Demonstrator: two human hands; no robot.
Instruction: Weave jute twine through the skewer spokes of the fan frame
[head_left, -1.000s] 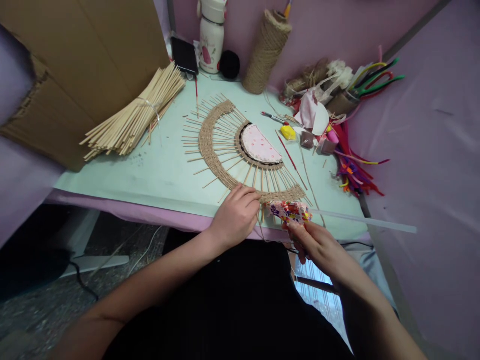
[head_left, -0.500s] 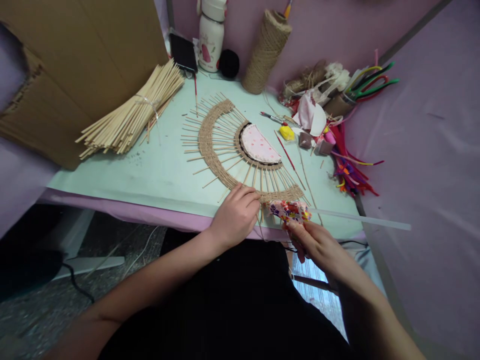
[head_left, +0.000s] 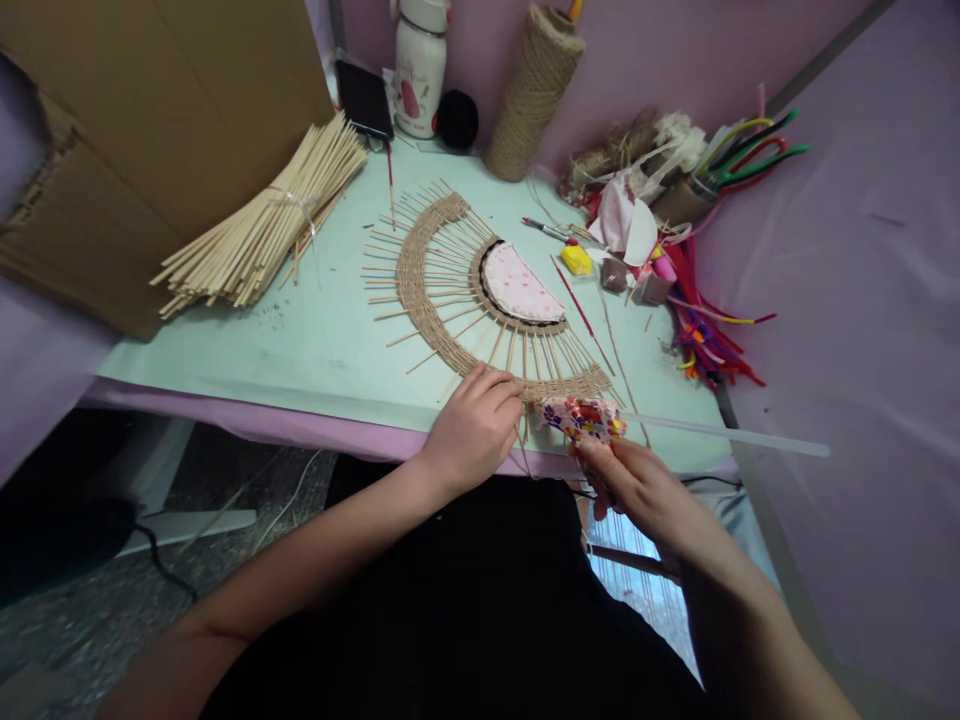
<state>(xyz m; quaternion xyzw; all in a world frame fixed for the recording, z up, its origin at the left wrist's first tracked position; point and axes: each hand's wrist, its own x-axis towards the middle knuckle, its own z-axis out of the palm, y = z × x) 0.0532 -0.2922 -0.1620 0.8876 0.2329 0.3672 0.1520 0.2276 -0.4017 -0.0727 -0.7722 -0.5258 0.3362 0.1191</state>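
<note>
A half-round woven fan point(head_left: 422, 270) of thin sticks and brown twine lies on the table, with a pink dotted half-circle point(head_left: 521, 283) at its centre. Bent over the fan's near outer band, the fingers of my left hand point(head_left: 480, 420) are closed on its edge; a loose strand of twine point(head_left: 522, 452) hangs beside them. My right hand point(head_left: 630, 485) grips a hot glue gun point(head_left: 581, 417) with a flowery pattern. Its nozzle end is close to the band, just right of my left fingers. A long, clear glue stick point(head_left: 742, 434) juts from its back toward the right.
A tied bundle of sticks point(head_left: 277, 215) lies left, against cardboard point(head_left: 172, 120). Along the back stand a phone point(head_left: 364, 98), a white bottle point(head_left: 420, 75) and a twine spool point(head_left: 536, 95). Clay blocks point(head_left: 615, 274), pipe cleaners point(head_left: 701, 330) and scissors point(head_left: 757, 160) crowd the right side.
The view has shifted slightly. Both hands keep their places at the fan's near edge, and the glue gun stays by the band with hardly any movement.
</note>
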